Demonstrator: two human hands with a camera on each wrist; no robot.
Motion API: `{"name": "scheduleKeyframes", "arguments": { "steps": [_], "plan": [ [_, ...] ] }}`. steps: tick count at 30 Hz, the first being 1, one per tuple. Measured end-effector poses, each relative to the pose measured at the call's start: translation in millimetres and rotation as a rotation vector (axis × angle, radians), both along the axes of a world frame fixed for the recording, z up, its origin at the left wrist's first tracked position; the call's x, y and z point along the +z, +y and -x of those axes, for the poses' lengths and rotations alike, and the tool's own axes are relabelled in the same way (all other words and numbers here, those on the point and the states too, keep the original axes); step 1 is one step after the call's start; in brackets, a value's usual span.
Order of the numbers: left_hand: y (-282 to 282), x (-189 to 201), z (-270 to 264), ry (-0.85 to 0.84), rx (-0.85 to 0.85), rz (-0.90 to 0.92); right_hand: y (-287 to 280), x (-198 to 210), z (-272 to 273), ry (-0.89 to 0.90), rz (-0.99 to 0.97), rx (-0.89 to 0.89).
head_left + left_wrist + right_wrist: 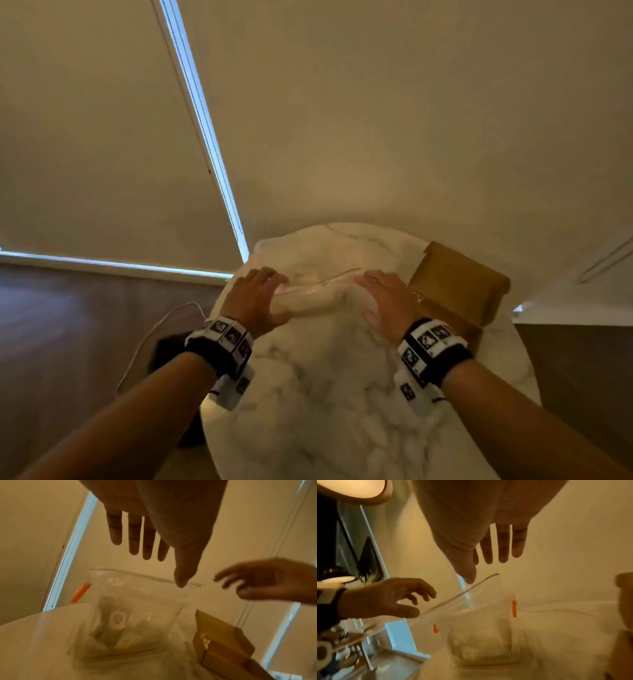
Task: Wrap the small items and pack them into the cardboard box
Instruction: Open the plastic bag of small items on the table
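A clear plastic bag point(317, 291) with orange marks point(514, 608) stands on the round marble table point(325, 394); its upper edge is raised. Small pale items point(118, 620) lie blurred inside it. My left hand point(274, 289) is at the bag's left end, fingers straight and spread, the thumb point(180, 580) at the bag's top edge. At the right end is my right hand point(368, 286), also spread, with its thumb point(467, 574) near the same edge. Neither hand grips anything. The open cardboard box point(455, 284) sits just right of my right hand.
A white cable point(154, 335) and a dark object point(171, 353) lie on the wooden floor left of the table. Drawn blinds point(102, 137) cover the windows behind. The near part of the table shows bare marble.
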State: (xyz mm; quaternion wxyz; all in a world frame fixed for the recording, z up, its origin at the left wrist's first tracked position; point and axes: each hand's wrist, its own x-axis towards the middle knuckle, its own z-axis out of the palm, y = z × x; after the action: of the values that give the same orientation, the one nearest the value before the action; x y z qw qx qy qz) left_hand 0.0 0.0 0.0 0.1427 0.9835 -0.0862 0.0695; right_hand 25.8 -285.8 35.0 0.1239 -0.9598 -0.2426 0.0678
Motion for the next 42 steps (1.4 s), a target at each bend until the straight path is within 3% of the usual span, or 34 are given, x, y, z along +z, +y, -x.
{"name": "scheduleKeyframes", "arguments": {
  "steps": [2,5,8,11,17,20,23,27,34,38,42],
  "plan": [
    [1,-2,-14,0.125,-0.008,-0.115,27,-6,-23,-0.068,0.122,0.063],
    [12,-6,-36,0.136,-0.043,0.014,60,-16,-48,-0.082,0.255,0.077],
    [24,5,-57,0.113,-0.023,0.125,75,-15,-66,-0.134,0.257,-0.016],
    [31,35,-75,0.014,0.031,0.285,78,9,-80,-0.23,0.109,-0.104],
    [21,115,-60,-0.375,-0.09,0.404,55,69,-59,-0.433,-0.475,-0.08],
    [10,142,-32,-0.378,-0.117,0.463,37,93,-34,-0.389,-0.678,-0.02],
    [-3,151,2,-0.317,-0.144,0.423,14,106,-11,-0.322,-0.716,0.082],
    [-16,131,29,-0.234,-0.147,0.419,-3,94,2,-0.244,-0.668,0.128],
    [4,49,38,0.056,-0.069,0.256,25,8,8,-0.128,-0.341,0.133],
    [28,39,51,0.044,-0.054,0.23,50,-5,18,-0.149,-0.352,0.153],
    [32,26,90,0.153,-0.127,0.239,56,-25,38,-0.189,-0.372,0.219]
  ]
}}
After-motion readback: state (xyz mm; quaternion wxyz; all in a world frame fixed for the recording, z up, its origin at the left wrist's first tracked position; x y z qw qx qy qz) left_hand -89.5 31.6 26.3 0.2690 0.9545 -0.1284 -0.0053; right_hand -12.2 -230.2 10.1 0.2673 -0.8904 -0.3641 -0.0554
